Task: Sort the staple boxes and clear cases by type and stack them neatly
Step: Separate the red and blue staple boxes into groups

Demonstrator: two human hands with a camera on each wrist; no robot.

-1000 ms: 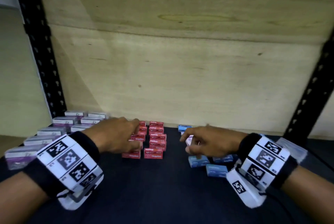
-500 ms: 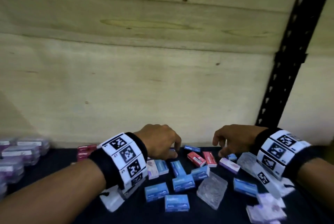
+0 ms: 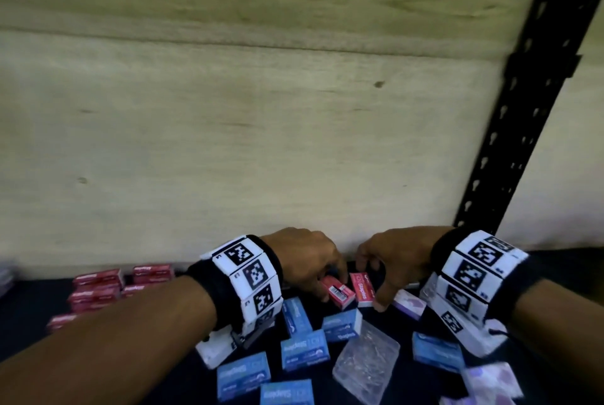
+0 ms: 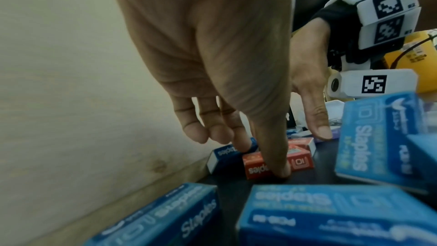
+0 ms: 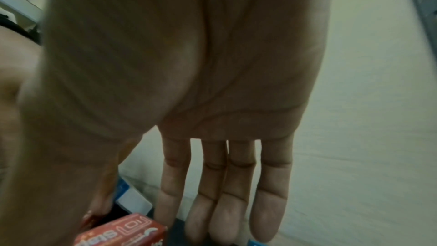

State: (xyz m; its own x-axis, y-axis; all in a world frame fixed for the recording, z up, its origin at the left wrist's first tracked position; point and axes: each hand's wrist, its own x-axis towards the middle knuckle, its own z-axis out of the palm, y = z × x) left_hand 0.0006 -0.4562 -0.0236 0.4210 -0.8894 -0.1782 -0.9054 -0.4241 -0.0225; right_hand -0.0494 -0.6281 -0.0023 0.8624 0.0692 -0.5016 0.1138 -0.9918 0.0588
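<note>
Two red staple boxes lie side by side near the back of the dark shelf (image 3: 402, 388). My left hand (image 3: 322, 283) pinches the left red box (image 3: 338, 293); in the left wrist view the thumb presses its near face (image 4: 300, 164) and the fingers reach behind it. My right hand (image 3: 372, 283) brackets the right red box (image 3: 362, 288), fingers at the far end and thumb at the near end; its corner (image 5: 123, 231) shows between thumb and fingers. Loose blue staple boxes (image 3: 304, 352) and a clear case (image 3: 366, 365) lie in front. Stacked red boxes (image 3: 98, 287) stand at the left.
A plywood back wall (image 3: 261, 143) rises right behind the hands. A black perforated upright (image 3: 523, 110) stands at the right. Purple-white boxes (image 3: 493, 381) lie at the front right, another (image 3: 408, 303) sits under my right wrist. A blue box (image 4: 227, 152) lies against the wall.
The view has swung right from the red stacks to the mixed pile. Both hands travelled right and came down on the two loose red boxes.
</note>
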